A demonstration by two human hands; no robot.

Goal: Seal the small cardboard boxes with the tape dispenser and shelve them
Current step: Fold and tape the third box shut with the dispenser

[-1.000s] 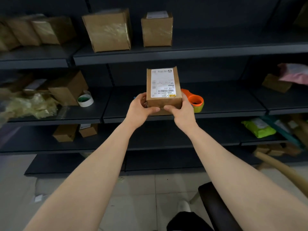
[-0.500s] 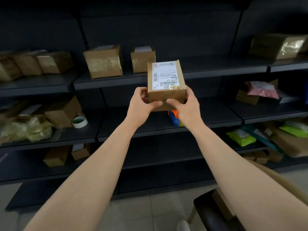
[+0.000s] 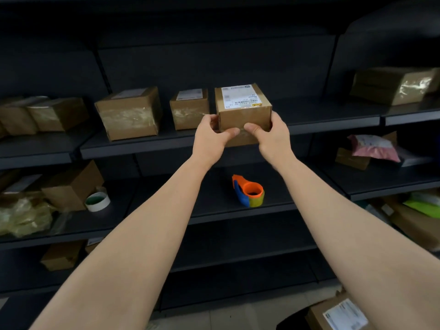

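Both hands on one small labelled box (image 3: pixel 242 113): left hand (image 3: pixel 210 136) clamped on its near-left corner, right hand (image 3: pixel 271 136) on its near-right, thumbs across the front face, fingers underneath I assume (hidden). Box sits at the front lip of the upper shelf (image 3: pixel 333 120), label up, just right of a smaller taped box (image 3: pixel 189 109); can't tell if its base is fully on the board or partly hanging off the edge. My read: this is the shelving step, sealing on this one looks finished (glossy tape on the front). Risks from here: release too soon with the box overhanging and it tips off the lip; push in skewed and the left corner nudges the neighbour, since the gap between them is slim; if it drops, it falls toward the tape dispenser (image 3: pixel 248 191) on the shelf below. I'd slide it straight back before letting go. Counts: tape dispensers, one (orange and blue, well below the hands). Loose tape roll (image 3: pixel 97 201), one, lower shelf left. Boxes on the upper level: the held one, two taped ones in the same bay, two or three more at far left (blurred, unsure), one big one (image 3: pixel 392 85) at far right. Another labelled box (image 3: pixel 340 314) near the floor at bottom right, sealed or not I can't tell. More cartons and bags lower down, too cluttered to count.
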